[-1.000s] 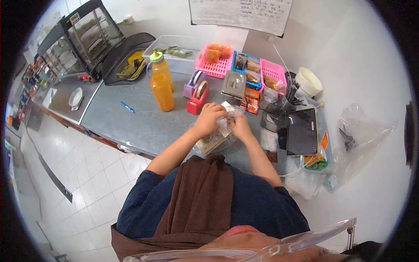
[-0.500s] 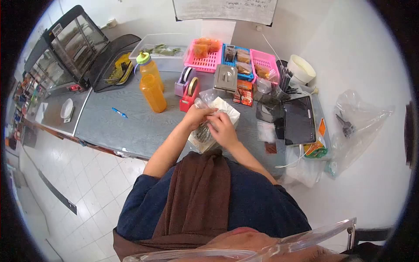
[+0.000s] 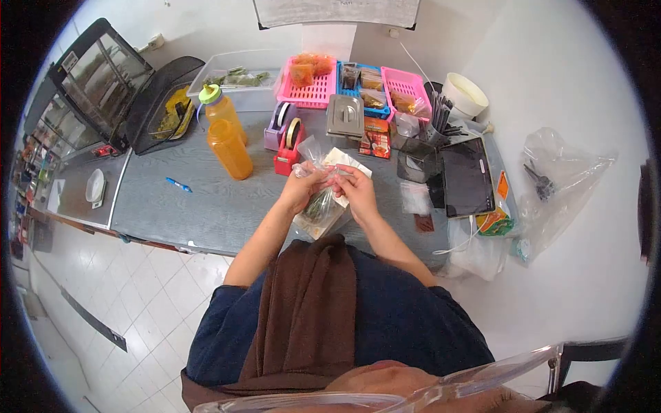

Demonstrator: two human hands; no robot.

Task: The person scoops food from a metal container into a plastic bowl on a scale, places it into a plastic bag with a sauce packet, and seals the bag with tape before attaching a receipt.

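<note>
A clear plastic bag (image 3: 318, 201) with something green inside hangs from my two hands. My left hand (image 3: 300, 187) pinches its upper part on the left, and loose film sticks up past the fingers. On the other side my right hand (image 3: 355, 191) grips the bag's top with thumb and fingers together. Beneath the bag lies a pale paper-like stack (image 3: 357, 161) on the grey table (image 3: 206, 213). Just beyond my left hand stand a red tape dispenser (image 3: 285, 161) and a purple tape dispenser (image 3: 273, 135).
Orange bottles (image 3: 231, 151) and a blue pen (image 3: 179, 184) are to the left. Pink baskets (image 3: 318, 93), a blue basket (image 3: 349, 89) and a lidded metal container (image 3: 345, 115) line the back. A tablet (image 3: 468, 177) is at right.
My hands have drawn slightly apart at the bag's top, and more of the bag with its green contents shows below them. The whole view has shifted a little.
</note>
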